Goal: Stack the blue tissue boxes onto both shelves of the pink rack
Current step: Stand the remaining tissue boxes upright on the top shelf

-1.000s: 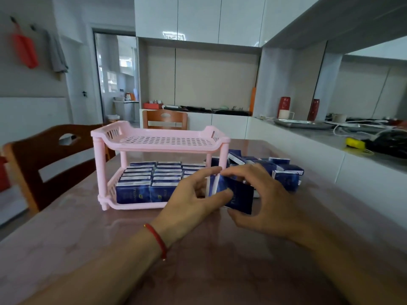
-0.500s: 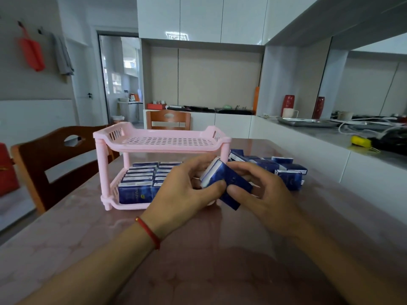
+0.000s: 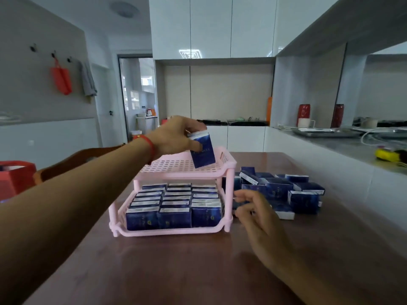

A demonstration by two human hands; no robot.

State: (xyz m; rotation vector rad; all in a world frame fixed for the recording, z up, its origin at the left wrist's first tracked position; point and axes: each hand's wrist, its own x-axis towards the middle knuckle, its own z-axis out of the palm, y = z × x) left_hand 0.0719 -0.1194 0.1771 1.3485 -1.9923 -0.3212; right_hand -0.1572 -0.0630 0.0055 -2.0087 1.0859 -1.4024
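1. The left hand (image 3: 176, 137) pinches one blue box (image 3: 202, 150) from above, with its fingers curled over the white top end.
2. The box hangs over the right back corner of the top shelf (image 3: 176, 166) of the pink rack (image 3: 228, 190). Its bottom corner looks to be on or just above the shelf; I cannot tell if it touches.
3. The box stands on end. Its long side runs up and down, and it leans a little, with the top tipped to the left. The big blue face with the writing looks at us.
4. The bottom shelf (image 3: 167, 231) is full of blue boxes, all upright in neat rows with their white ends up. The top shelf has no other box on it.
5. To do this step well, I think the box should go straight up, not leaning, and be pushed snug into the back right corner against the rim. Then the next ones can line up beside it, like the rows below.
6. Letting go slowly should help, because a tall thin box by itself could tip over.
7. The right hand (image 3: 255, 214) is low on the table (image 3: 176, 271), just beside the rack's right leg. Its fingers are loosely curled and reach for the pile of boxes (image 3: 284, 190). It is blurry, and I cannot tell if it holds one yet.
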